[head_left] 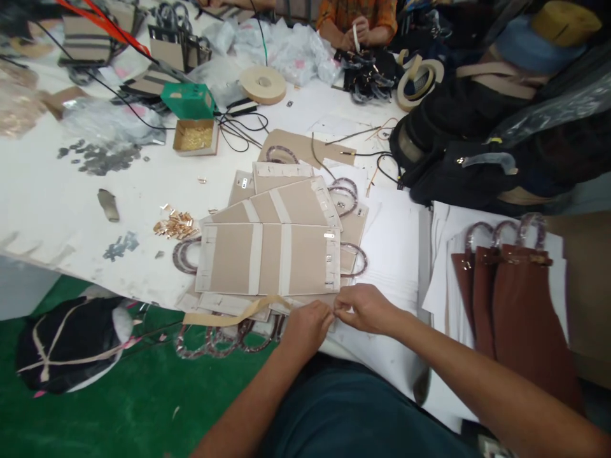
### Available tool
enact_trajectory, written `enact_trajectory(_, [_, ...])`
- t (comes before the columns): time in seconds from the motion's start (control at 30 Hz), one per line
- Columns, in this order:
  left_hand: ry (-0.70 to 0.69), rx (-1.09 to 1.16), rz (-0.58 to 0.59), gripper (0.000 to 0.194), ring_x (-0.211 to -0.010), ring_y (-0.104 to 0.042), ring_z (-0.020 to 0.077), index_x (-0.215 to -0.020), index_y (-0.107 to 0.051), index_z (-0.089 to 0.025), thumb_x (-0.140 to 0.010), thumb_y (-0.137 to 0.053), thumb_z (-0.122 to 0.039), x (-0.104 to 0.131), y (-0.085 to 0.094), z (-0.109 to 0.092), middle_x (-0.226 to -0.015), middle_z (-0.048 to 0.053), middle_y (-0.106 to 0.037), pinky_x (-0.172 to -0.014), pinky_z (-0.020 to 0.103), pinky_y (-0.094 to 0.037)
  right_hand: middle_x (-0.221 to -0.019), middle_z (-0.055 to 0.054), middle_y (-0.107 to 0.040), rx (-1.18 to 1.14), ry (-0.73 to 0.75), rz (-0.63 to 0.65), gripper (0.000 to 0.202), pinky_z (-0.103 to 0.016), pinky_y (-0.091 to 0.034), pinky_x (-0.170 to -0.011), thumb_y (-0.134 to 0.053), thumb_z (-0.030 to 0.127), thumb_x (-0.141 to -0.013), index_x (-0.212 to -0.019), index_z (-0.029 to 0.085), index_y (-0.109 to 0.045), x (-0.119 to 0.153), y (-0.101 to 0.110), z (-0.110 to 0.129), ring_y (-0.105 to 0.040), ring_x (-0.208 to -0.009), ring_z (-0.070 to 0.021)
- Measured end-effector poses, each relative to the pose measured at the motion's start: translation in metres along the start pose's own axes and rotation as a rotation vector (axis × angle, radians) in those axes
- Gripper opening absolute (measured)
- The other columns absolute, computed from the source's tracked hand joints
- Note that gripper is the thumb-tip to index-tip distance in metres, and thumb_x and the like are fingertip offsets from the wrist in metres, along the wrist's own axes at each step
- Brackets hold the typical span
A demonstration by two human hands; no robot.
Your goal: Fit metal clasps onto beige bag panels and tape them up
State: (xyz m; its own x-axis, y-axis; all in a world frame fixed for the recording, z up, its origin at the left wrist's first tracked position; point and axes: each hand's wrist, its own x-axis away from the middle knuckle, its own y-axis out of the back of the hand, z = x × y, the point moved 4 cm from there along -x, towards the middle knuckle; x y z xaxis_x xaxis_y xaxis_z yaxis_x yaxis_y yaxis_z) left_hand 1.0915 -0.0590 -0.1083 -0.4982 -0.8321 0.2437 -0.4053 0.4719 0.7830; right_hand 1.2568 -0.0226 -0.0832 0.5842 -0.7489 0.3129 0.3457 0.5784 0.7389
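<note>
Over the near edge of the table my left hand [308, 326] is closed, and a tan strip of tape [224, 318] trails out of it to the left. My right hand [363, 308] is pinched, its fingertips meeting those of my left hand. What lies between the fingertips is too small to make out. Just beyond both hands lies a stack of beige bag panels [272, 257] with pale stripes and small metal fittings. Wrapped dark-red loop handles [354, 259] stick out around the stack, several of them over the table's front edge.
Gold-coloured metal pieces [175, 224] lie left of the panels, near an open box [196, 137] of small parts. A tape roll [263, 84] sits farther back. Brown handled panels [520, 305] are at right. Across the table a person's hands [360, 35] hold a pale strip.
</note>
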Motion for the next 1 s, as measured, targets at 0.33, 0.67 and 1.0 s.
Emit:
enact_trajectory(0.33, [-0.043, 0.033, -0.117, 0.038, -0.073, -0.064, 0.0184, -0.082, -0.069, -0.019, -0.105, -0.040, -0.026, 0.005, 0.001, 0.007, -0.082, 0.008, -0.069, -0.068, 0.030, -0.045, -0.078, -0.003, -0.070, 0.113, 0.003, -0.009, 0.014, -0.032, -0.038, -0.075, -0.058, 0.021, -0.086, -0.074, 0.021, -0.066, -0.028, -0.004, -0.007, -0.060, -0.073, -0.0179])
enact_trajectory(0.67, [0.386, 0.591, -0.198, 0.018, -0.081, -0.068, 0.0176, -0.086, -0.071, -0.021, -0.092, -0.061, -0.034, -0.005, -0.033, 0.057, -0.083, 0.000, -0.074, -0.076, 0.028, -0.048, -0.087, -0.008, -0.076, -0.990, -0.674, -0.687, 0.042, -0.034, -0.053, -0.067, -0.073, 0.052, -0.074, -0.093, 0.015, -0.076, -0.052, -0.036, -0.085, -0.066, -0.077, -0.0233])
enact_trajectory(1.0, [0.411, 0.609, -0.159, 0.027, -0.095, -0.068, 0.0180, -0.112, -0.066, -0.022, -0.085, -0.062, -0.022, -0.009, -0.059, 0.082, -0.104, 0.001, -0.075, -0.088, 0.030, -0.050, -0.093, -0.005, -0.078, -0.840, -0.673, -0.855, 0.036, -0.033, -0.052, -0.080, -0.067, 0.051, -0.080, -0.091, 0.019, -0.079, -0.081, -0.066, -0.089, -0.067, -0.085, -0.0227])
